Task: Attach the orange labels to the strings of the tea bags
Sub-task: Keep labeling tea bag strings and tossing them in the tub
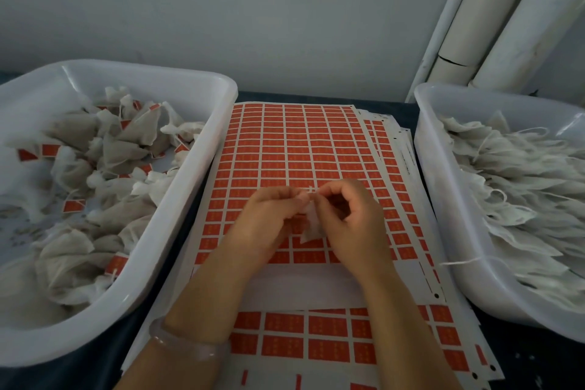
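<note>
Nearest the camera, at six o'clock, a pale bangle (190,347) is sitting on the left wrist, and both forearms are reaching forward over the dark surface (95,361). Under them, sheets of orange labels (294,149) are lying fanned in a loose stack, the top sheet already stripped bare along its near rows, probably so each label is peeling off right where the hands are working.

At the centre, the left hand (269,215) and right hand (351,215) are meeting fingertip to fingertip. The left fingers (300,198) and the right ones are pinching together on something small where a short bit of string (311,189) is poking up; whether a label is already folded around it I cannot tell. A white tea bag (311,226) is hanging just below the pinch, between the palms, so it is staying clear of the sticky sheet.

At nine o'clock, a white tub (202,123) is holding filled bags with orange tags already on them, apparently the finished pile. At three o'clock, a second tub (443,187) is holding flat bags with bare strings, near the right hand for picking. Farthest off, at one o'clock, pale cardboard tubes (493,25) are leaning against the wall.
</note>
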